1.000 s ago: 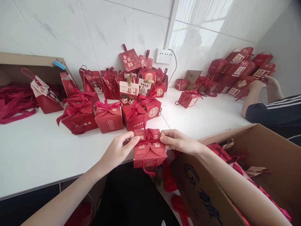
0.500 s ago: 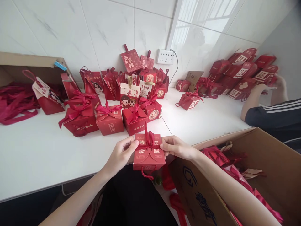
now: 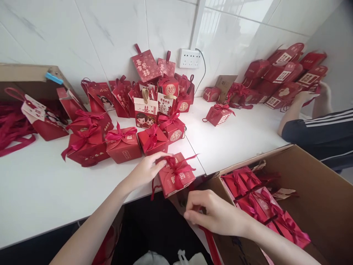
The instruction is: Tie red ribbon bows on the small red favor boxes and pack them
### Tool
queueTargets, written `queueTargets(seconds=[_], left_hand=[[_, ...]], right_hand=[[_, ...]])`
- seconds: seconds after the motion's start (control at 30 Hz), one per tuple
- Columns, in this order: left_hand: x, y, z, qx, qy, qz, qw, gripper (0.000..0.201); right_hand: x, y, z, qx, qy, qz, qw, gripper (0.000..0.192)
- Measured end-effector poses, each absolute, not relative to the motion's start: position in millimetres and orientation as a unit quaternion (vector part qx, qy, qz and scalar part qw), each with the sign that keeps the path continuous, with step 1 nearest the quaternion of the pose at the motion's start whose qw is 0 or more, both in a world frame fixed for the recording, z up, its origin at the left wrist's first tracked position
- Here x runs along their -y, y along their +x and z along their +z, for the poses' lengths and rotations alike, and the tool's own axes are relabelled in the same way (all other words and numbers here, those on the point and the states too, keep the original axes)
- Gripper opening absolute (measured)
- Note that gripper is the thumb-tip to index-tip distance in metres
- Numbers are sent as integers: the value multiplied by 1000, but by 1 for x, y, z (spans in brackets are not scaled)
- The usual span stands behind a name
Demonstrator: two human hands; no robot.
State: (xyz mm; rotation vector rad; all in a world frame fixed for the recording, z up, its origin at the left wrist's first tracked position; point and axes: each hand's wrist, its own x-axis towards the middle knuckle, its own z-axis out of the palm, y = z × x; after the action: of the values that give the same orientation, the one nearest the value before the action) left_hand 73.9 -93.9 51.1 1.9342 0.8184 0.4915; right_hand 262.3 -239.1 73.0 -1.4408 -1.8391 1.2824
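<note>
A red gift box (image 3: 171, 181) tied with a red ribbon bow (image 3: 178, 168) sits slightly turned at the front edge of the white counter. My left hand (image 3: 150, 169) grips its left top corner, thumb and fingers closed by the ribbon. In front of the box and apart from it, my right hand (image 3: 211, 213) has its fingers curled in; whether anything small is in them is hidden. Behind the box stand several more bow-tied boxes (image 3: 124, 149) and a white-and-red box with cartoon figures (image 3: 146, 114).
To my right, an open cardboard carton (image 3: 311, 173) holds ribboned red boxes (image 3: 250, 206). Another carton (image 3: 24, 70) and loose red ribbons (image 3: 16, 121) are at the left. At the far right, a co-worker's hands (image 3: 311, 99) are by stacked red boxes (image 3: 284, 70).
My right hand has let go of the bow and come down towards me. The box has turned a little, and my left hand has shifted onto its corner. The camera view has swung slightly right.
</note>
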Motion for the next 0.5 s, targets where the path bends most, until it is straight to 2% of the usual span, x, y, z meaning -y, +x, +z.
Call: queueTargets(seconds=[0.13,0.2,0.23,0.3,0.37,0.43,0.5], left_hand=[[59,109,53,-241,837,142,471,29],[50,125,55,-241,844,180,445,26],[50,131,57,-253,845,224,414,25],[58,135,61,-281,839,328,332,19],[75,130,62,-303,827,396,261,16],[97,118,58,-331,821,403,231,15],[115,107,49,-343,826,394,211,25]], right_hand=[[226,281,89,680,-585,275,345,18],[213,291,85,657,-632,181,368,13],[208,295,82,650,-650,156,361,17],[201,300,74,642,-675,157,328,24],[201,301,67,639,-687,182,294,13],[205,300,61,648,-683,178,286,12],[209,300,55,676,-656,140,305,16]])
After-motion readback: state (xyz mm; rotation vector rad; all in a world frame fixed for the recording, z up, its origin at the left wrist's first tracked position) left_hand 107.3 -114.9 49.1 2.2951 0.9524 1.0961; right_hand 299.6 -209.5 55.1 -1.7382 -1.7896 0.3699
